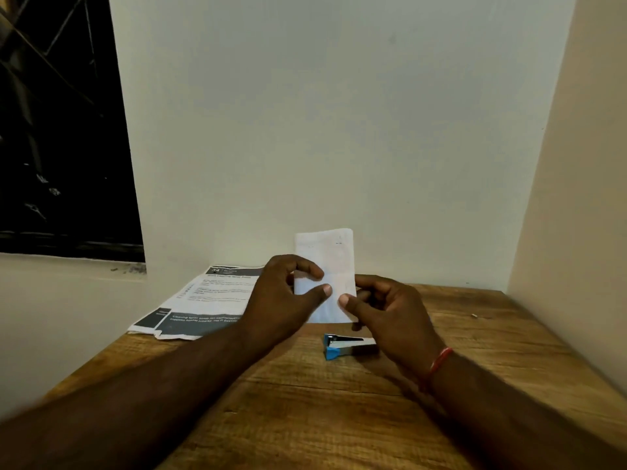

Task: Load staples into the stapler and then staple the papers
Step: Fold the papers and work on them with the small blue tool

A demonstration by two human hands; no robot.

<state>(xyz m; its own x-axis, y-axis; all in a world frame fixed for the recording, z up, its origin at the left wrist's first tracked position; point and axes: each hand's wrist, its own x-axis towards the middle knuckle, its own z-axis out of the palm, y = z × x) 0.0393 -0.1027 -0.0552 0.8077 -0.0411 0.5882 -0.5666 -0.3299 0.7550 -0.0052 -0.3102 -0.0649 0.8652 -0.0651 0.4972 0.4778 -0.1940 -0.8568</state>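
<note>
I hold a small folded white paper (330, 262) upright above the wooden table (305, 401). My left hand (281, 296) pinches its left edge and my right hand (390, 317) pinches its lower right edge. Two small dark staple marks show near the paper's top. A small blue and silver stapler (342, 346) lies on the table just below the paper, partly hidden by my right hand. A red thread band circles my right wrist.
A printed sheet with grey bands (200, 300) lies at the table's far left, overhanging the edge. A tiny pale bit (474, 315) lies at the far right. Walls close the table at the back and right. A dark window is at left.
</note>
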